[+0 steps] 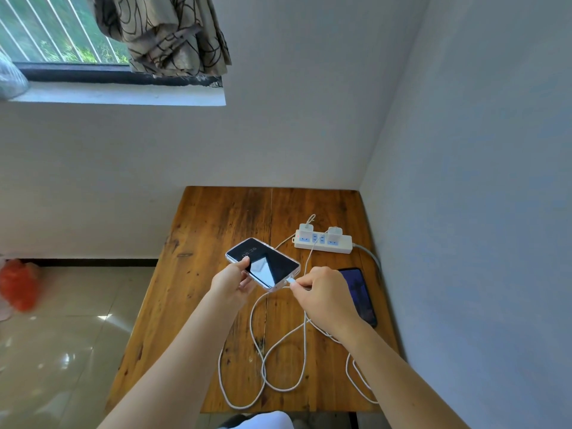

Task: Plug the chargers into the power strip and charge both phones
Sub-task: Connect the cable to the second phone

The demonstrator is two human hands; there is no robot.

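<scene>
Two phones are out on the wooden surface (216,218), a worn brown plank top with dark knots and a seam running front to back. One phone in a clear case (263,263) is lifted above the middle of the surface, its glossy black screen showing pale digits that look like 08:26, though they sit at an angle and are hard to read. The left hand (230,281) grips that phone by its near long edge, thumb on the glass. The right hand (325,294) pinches the white plug of a cable (291,280) right at the phone's bottom corner; I cannot tell whether the plug is seated. The second phone (360,292), dark with a dim bluish picture lit on its screen, lies flat near the right edge, partly hidden behind the right hand.

Toward the far right corner lies a white power strip (323,244) with blue-lined sockets and a small red light at its left end. Two white charger blocks (306,230) stand plugged into it. White braided cables (263,360) loop loosely across the near half of the surface, reaching the front edge.
</scene>
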